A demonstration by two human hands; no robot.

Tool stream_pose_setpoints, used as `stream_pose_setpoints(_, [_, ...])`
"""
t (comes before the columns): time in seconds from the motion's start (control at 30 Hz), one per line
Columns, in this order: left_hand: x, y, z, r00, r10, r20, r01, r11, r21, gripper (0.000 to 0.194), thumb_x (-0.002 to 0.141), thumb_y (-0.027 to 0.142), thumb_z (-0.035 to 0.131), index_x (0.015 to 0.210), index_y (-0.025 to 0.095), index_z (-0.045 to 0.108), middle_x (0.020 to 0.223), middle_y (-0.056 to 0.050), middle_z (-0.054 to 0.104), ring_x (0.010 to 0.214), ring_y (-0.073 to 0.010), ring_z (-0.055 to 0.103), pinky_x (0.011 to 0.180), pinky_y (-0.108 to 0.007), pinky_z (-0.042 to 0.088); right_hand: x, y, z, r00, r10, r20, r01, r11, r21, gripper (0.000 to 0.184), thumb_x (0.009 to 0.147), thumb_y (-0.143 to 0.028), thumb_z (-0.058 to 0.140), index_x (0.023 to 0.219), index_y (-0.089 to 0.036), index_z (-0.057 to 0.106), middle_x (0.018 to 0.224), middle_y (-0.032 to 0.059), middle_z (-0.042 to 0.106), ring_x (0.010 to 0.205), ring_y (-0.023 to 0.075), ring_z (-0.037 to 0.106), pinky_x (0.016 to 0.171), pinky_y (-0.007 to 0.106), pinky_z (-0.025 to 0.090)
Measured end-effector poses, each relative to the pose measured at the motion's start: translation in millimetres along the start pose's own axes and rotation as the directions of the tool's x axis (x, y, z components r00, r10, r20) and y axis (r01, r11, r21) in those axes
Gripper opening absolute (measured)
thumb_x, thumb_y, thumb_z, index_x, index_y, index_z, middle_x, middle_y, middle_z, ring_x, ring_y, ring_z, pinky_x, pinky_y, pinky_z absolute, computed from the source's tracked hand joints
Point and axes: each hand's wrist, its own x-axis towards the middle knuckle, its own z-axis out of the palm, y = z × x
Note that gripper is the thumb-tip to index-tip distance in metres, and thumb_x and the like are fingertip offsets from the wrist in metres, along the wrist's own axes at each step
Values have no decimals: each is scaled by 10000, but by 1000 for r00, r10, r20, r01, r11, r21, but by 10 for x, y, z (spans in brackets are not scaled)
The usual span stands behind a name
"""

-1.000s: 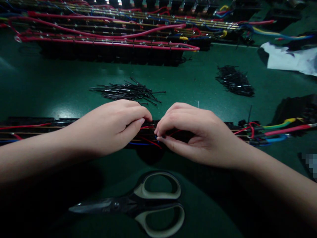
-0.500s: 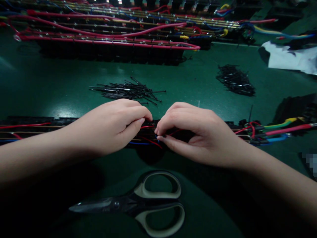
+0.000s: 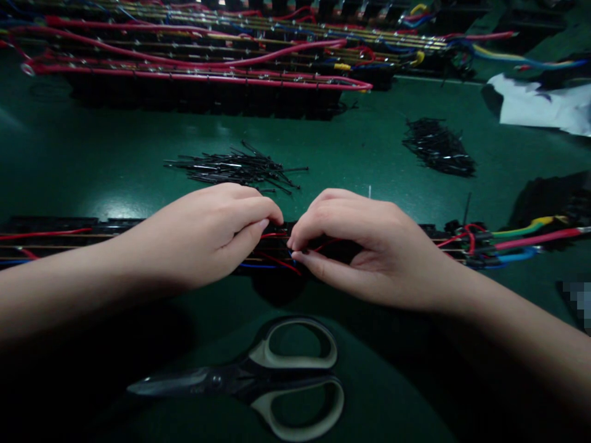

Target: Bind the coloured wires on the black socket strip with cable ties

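My left hand [image 3: 221,234] is closed in a pinch over a long black wired strip [image 3: 124,226], thumb pressed to the curled index finger. What it grips, if anything, is hidden. Facing it across a narrow gap, my right hand [image 3: 364,246] pinches at the same strip, its fingertips by a thin blue wire [image 3: 261,266]. A small dark bit shows at the right thumb tip, too small to name. Red wires [image 3: 277,235] run along the strip between the hands. Just behind the left hand lies a pile of black cable ties [image 3: 231,166].
Scissors [image 3: 217,378] with pale-rimmed handles lie in front, blades leftward. A second cable tie pile [image 3: 438,147] sits at right. Behind are wired assemblies with a thick red cable [image 3: 207,63]. White torn paper [image 3: 535,111] lies far right. Thick coloured cables [image 3: 530,239] leave the strip's right end.
The whole view has shifted very slightly. Both hands keep the same pinched poses over the strip, with no visible change in grip.
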Motion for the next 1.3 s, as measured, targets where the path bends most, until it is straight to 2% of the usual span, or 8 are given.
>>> stream_pose_setpoints(0.7, [8,4,-4,1000,15,9,-16,1000,12,412,973,263,369,1032,217,774,976,-40,767,903,-224,695,783,-319,508,8,-9,-13,1000,0,7,0,1000,-6,164,899,-48,583,882,-187,668,842,4,722,814,151,606,783,292,456])
stream_pose_setpoints(1.1, [2,25,-21,997,-50,50,51,998,-20,421,977,301,354,1071,219,756,1021,-35,757,946,-220,677,830,-331,504,9,7,1,1000,0,2,0,1000,3,149,893,-46,589,890,-160,685,827,16,717,801,152,597,756,286,449])
stream_pose_setpoints(1.3, [5,38,-33,999,-43,13,43,998,-49,366,971,269,384,1046,213,738,989,-31,745,917,-202,674,835,-311,509,0,-2,-5,1000,-5,2,5,1000,11,160,890,-44,593,878,-180,676,826,15,722,809,158,607,774,295,464])
